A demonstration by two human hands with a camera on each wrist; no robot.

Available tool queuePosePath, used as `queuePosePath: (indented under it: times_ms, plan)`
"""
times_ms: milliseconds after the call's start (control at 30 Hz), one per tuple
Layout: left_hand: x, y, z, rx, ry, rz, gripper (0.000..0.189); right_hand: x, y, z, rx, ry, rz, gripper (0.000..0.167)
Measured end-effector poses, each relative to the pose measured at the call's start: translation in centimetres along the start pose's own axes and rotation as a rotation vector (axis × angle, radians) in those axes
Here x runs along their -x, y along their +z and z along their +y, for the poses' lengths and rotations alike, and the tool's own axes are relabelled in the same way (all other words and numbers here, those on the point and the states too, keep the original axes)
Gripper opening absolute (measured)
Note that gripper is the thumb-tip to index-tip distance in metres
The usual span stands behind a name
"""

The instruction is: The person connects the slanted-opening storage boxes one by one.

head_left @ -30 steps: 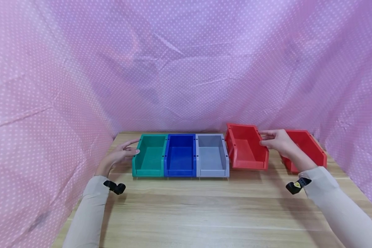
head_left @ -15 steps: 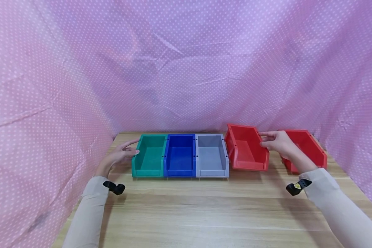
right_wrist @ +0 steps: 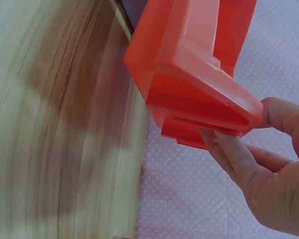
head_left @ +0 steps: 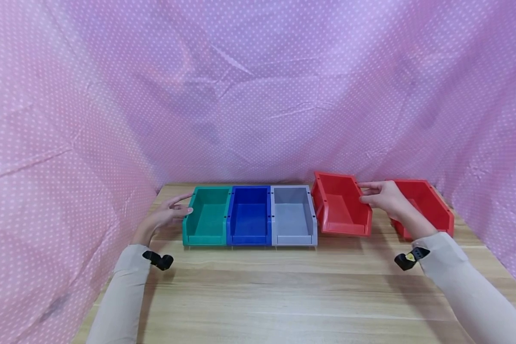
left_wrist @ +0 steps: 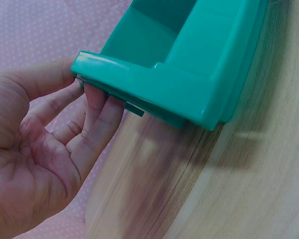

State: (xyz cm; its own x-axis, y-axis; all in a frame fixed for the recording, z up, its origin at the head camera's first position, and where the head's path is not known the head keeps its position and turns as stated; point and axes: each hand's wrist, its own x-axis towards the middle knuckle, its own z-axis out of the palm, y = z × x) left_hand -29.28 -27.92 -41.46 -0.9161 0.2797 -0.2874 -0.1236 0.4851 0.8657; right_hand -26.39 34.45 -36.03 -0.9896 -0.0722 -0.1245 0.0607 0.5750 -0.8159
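Observation:
A green bin (head_left: 208,215), a blue bin (head_left: 249,215) and a grey bin (head_left: 293,215) stand side by side in a row. At the row's left end my left hand (head_left: 165,215) pinches the green bin's outer wall, thumb at the rim and fingers under its side lip in the left wrist view. My right hand (head_left: 387,198) holds a red bin (head_left: 343,205) by its right wall, thumb on the rim and fingers beneath the edge. This red bin is tilted beside the grey bin, its left side overlapping the grey bin's right edge.
A second red bin (head_left: 430,210) stands at the right, partly hidden behind my right hand and wrist. The wooden table (head_left: 266,296) extends in front of the row. Pink dotted cloth (head_left: 258,95) hangs close behind the bins and along both sides.
Almost nothing differs. The right hand and the tilted red bin have shifted very slightly left, while the left hand keeps its place on the green bin.

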Motion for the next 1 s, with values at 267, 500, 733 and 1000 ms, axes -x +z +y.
queuePosePath:
  times_ms: [267,500,733,1000]
  plan:
    - [0.0,0.0,0.2,0.01,0.018,-0.012,0.075,0.0,0.0,-0.2,0.022,-0.003,0.0,0.056]
    - [0.1,0.0,0.2,0.016,0.003,-0.016,0.078,-0.1,0.3,-0.2,0.056,-0.01,0.033,0.054]
    - [0.3,-0.1,0.0,0.015,0.029,-0.033,0.077,0.0,0.7,-0.8,0.089,-0.019,0.067,0.054]
    - [-0.2,-0.3,-0.2,0.043,0.023,-0.035,0.078,0.3,0.6,-1.3,0.093,0.003,0.052,0.055]
